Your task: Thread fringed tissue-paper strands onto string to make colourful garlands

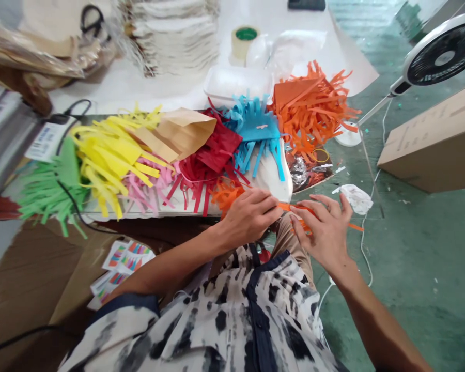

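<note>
My left hand [250, 214] is closed in a pinch on thin orange paper strips [298, 209] just below the low table's front edge. My right hand [325, 227] faces it, fingers curled round the same orange strips, some of which stick out to the right. A small bunch of orange fringe [225, 194] lies by my left hand. On the table sit piles of cut fringed paper: green [46, 188], yellow [108, 155], pink [143, 183], red [209, 160], blue [256, 132] and orange [313, 111]. A brown paper bag [182, 132] lies on top of them.
A white fan [442, 54] and a cardboard box [434, 139] stand on the green floor at right. A tape roll [244, 39], white foam tray [236, 82] and stacked bags [174, 36] lie behind. Printed colour cards [124, 261] and a black cable [72, 204] are at left.
</note>
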Available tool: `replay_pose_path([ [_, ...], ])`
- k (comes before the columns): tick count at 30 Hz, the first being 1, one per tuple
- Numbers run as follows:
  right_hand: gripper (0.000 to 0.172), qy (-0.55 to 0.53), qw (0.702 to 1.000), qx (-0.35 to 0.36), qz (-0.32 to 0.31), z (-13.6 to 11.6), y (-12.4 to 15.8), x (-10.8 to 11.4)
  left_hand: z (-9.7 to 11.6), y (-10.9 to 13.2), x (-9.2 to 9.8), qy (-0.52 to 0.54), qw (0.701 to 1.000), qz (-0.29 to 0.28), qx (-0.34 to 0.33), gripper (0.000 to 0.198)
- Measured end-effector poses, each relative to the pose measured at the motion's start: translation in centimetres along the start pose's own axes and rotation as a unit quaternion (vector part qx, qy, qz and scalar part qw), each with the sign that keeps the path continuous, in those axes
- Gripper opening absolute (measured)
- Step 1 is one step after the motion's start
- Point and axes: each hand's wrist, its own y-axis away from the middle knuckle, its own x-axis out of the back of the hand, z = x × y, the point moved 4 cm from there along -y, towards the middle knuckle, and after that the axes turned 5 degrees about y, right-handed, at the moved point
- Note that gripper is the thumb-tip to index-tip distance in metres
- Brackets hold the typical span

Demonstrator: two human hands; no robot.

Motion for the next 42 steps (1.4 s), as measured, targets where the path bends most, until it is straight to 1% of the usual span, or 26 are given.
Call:
replay_pose_path([
  [2, 0.015, -0.025, 1.0, -0.004, 0.013, 0.3, -0.4, 0.1, -0.5, -0.9, -1.4, 0.037, 0.998, -0.046, 0.018, 0.019],
  [4, 0.015, -0.046, 0.999, -0.001, 0.022, 0.7, -0.8, 0.1, -1.3, -1.4, -2.2, 0.054, 0.996, -0.062, 0.045, 0.018],
  [6, 0.016, -0.048, 0.998, 0.006, 0.026, 0.9, -0.9, -0.1, -1.7, -1.5, -2.5, 0.054, 0.995, -0.065, 0.05, 0.016],
  [10, 0.021, -0.009, 1.0, 0.015, 0.022, 0.9, -0.9, -0.8, -1.9, -1.5, -2.2, 0.034, 0.996, -0.05, 0.058, 0.02],
  [14, 0.023, 0.006, 1.0, -0.016, 0.021, 0.6, -1.0, -1.4, -2.3, -1.3, -1.8, 0.012, 0.994, -0.047, 0.095, 0.026],
  [19, 0.02, -0.013, 0.998, -0.05, 0.019, 0.3, -1.3, -1.0, -3.1, -0.9, -1.5, 0.046, 0.991, -0.055, 0.113, 0.023],
  [24, 0.018, 0.002, 0.997, -0.075, 0.009, -0.1, -1.7, -0.9, -3.5, -1.0, -1.0, 0.079, 0.981, -0.049, 0.169, 0.018],
  [29, 0.016, 0.058, 0.992, -0.106, 0.027, -0.5, -1.5, -1.1, -3.4, -1.3, -0.6, 0.079, 0.969, -0.036, 0.232, 0.003],
  [30, 0.016, 0.061, 0.991, -0.112, 0.034, -0.4, -1.4, -1.1, -3.4, -1.4, -0.6, 0.08, 0.967, -0.031, 0.24, 0.003],
  [31, 0.016, 0.059, 0.991, -0.11, 0.044, -0.4, -1.2, -1.1, -3.5, -1.4, -0.7, 0.084, 0.966, -0.024, 0.243, 0.008],
  [33, 0.021, 0.052, 0.993, -0.07, 0.075, -0.6, -0.9, -1.1, -3.3, -1.3, -1.0, 0.096, 0.972, -0.007, 0.215, 0.012],
  [35, 0.03, 0.044, 0.993, -0.002, 0.106, -1.1, -0.4, -1.1, -2.8, -1.1, -1.3, 0.086, 0.984, 0.018, 0.157, 0.014],
  [37, 0.034, 0.042, 0.991, 0.037, 0.124, -1.7, 0.2, -1.1, -2.0, -0.5, -1.5, 0.053, 0.993, 0.039, 0.095, 0.018],
  [39, 0.033, 0.043, 0.991, 0.038, 0.124, -2.3, 0.7, -1.2, -1.0, 0.1, -1.6, 0.023, 0.997, 0.048, 0.053, 0.02],
  [42, 0.024, 0.046, 0.989, 0.023, 0.139, -3.3, 1.5, -1.3, 0.6, 1.2, -1.6, -0.008, 0.998, 0.058, 0.002, 0.024],
])
